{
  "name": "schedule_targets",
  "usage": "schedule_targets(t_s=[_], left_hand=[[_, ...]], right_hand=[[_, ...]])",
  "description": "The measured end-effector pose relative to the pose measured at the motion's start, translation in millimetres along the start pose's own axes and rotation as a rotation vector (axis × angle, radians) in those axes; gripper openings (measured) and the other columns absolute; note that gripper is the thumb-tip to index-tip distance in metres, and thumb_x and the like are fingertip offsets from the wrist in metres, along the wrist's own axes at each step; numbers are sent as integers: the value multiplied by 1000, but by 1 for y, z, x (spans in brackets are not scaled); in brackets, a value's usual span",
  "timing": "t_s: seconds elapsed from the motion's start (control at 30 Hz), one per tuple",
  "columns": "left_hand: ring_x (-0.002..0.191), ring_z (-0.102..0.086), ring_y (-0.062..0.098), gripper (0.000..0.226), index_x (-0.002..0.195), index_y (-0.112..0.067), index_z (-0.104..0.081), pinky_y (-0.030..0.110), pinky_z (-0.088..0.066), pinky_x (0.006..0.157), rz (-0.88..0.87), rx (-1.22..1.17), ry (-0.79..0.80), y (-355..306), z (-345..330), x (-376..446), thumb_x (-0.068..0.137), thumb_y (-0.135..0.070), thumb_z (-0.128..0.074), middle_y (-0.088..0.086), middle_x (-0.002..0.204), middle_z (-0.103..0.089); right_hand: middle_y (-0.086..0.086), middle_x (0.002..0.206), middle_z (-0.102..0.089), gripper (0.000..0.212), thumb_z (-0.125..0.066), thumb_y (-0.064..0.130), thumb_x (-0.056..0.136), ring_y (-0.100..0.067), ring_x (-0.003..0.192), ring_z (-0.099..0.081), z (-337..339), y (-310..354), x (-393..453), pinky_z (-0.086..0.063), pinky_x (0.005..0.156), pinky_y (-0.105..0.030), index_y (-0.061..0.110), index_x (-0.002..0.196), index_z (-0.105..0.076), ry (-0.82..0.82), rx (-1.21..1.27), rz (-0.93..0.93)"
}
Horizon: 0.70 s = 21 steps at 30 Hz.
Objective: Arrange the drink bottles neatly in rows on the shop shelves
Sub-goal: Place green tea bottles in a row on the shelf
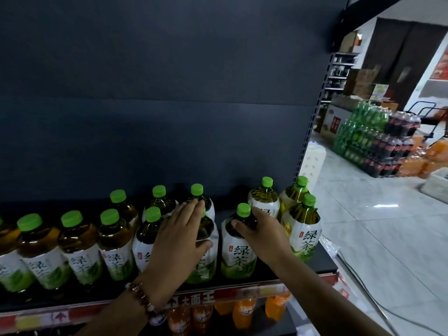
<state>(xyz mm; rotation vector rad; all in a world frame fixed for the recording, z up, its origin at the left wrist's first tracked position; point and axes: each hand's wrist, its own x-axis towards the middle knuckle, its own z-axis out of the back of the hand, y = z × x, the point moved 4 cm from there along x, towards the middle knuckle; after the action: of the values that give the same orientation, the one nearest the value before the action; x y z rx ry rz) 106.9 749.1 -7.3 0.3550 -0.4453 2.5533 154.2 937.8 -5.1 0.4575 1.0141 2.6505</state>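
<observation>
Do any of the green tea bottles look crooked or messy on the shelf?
Yes, a little. The bottles at the right end bunch together out of line. There is also a gap in the back row behind the bottle that the right hand grips. Nothing looks spilled or broken.

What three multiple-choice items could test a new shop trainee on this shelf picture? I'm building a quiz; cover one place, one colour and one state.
1. Where are the orange soda bottles?
A. on the shelf below the tea
B. behind the tea
C. on top of the tea

2. What colour are the caps of the green-tea bottles?
A. red
B. bright green
C. white

3. What is the right hand doing?
A. hanging free
B. lying flat on the shelf
C. gripping a tea bottle's neck

Answers: 1 A, they show under the red shelf-edge strip. 2 B, every cap in view is green. 3 C, its fingers curl round the bottle under the cap, while the left hand rests on another bottle.
</observation>
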Motion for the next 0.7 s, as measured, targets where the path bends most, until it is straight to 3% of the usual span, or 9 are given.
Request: schedule_targets(t_s=[0.1, 0.23, 0.37, 0.43, 0.57, 0.7], left_hand=[[151, 6, 15, 93, 156, -27, 8, 35, -7, 120, 4, -36, -11, 0, -1, 0, 92, -53, -55, -7, 164, 7], [151, 5, 16, 92, 156, -26, 9, 35, -8, 120, 3, -43, -15, -3, -2, -2, 93, -52, -54, -6, 164, 8], [150, -7, 19, 92, 156, -28, 5, 37, -16, 118, 4, -64, -29, -1, -3, -1, 92, -49, -57, -7, 164, 4], [149, -11, 19, 91, 156, -29, 4, 36, -19, 117, -6, -73, -26, 0, -3, -2, 93, -48, -58, -9, 164, 4], [149, -9, 17, 90, 156, -31, 6, 34, -18, 117, -21, -71, -29, 3, -4, -2, 93, -49, -56, -11, 163, 7], [149, -5, 15, 90, 155, -31, 7, 31, -13, 117, -29, -94, -31, 6, -5, -1, 93, -49, -56, -12, 163, 7]], right_hand=[[15, 91, -64, 25, -61, 48, 90, -4, 84, -58, 3, 4, 1, -38, 61, -14, 32, 109, -59, 33, 10, 19], [13, 93, -67, 18, -64, 43, 89, -7, 89, -63, 8, 4, 9, -49, 73, -26, 30, 101, -59, 157, 63, 24], [9, 113, -66, 43, -59, 55, 90, -5, 102, -62, 25, 8, 25, -52, 88, -29, 28, 123, -59, 249, 143, 11], [8, 112, -65, 45, -56, 54, 91, -9, 102, -62, 40, 15, 42, -48, 84, -27, 23, 123, -60, 197, 135, 28], [-2, 109, -67, 35, -58, 42, 94, -20, 103, -62, 57, 27, 80, -46, 86, -31, 15, 114, -66, 113, -13, 36], [-8, 118, -66, 30, -59, 29, 94, -30, 110, -59, 51, 32, 110, -47, 86, -31, 13, 119, -66, 94, -326, 87]])
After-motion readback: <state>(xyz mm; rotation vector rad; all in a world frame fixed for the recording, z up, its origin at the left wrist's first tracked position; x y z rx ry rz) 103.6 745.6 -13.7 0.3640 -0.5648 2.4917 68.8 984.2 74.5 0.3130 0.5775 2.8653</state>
